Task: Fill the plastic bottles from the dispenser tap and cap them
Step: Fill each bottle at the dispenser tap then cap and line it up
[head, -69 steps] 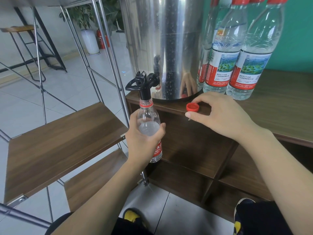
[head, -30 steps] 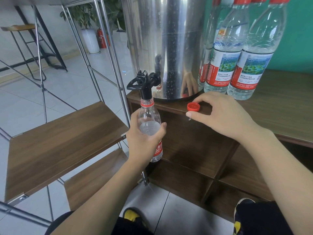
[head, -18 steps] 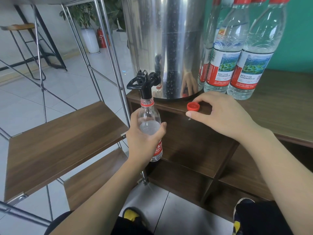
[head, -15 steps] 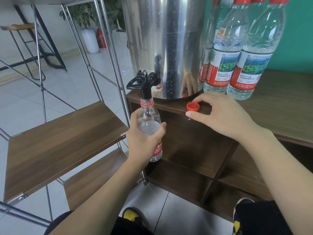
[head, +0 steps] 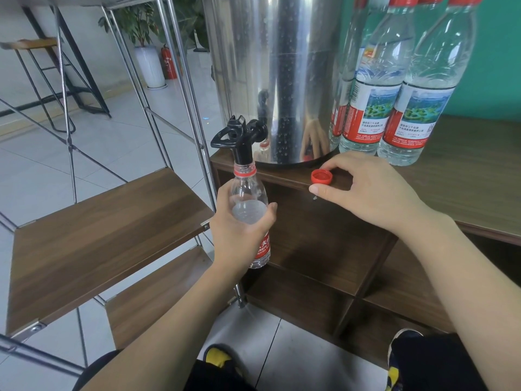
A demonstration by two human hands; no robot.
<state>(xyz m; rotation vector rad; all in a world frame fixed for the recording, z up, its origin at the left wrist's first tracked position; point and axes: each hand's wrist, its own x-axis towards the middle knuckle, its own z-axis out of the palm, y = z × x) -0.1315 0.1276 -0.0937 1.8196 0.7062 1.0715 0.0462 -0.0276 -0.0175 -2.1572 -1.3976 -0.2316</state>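
Head view shows us partway through one bottle (head: 249, 204), held at centre frame with its open neck right under the black tap (head: 242, 136) of the steel dispenser (head: 277, 74). Water stands roughly at the bottle's shoulder, so we judge filling nearly done; whether water is running now we cannot tell. Three capped, full bottles (head: 406, 88) stand on the wooden surface (head: 465, 176) at upper right, just beside the dispenser, and we take these as finished. What is left for this bottle, as we read it: top it off, lift it away, screw on its red cap (head: 321, 176).

Our left hand (head: 239, 235) wraps the bottle's middle, fingers and thumb curled round it in a full grip, label showing below the palm. Our right hand (head: 366, 190) rests on the surface edge at centre right, thumb and forefinger curved loosely on either side of the cap, which lies open side up. Forefinger touches its rim; we cannot tell whether the thumb does.
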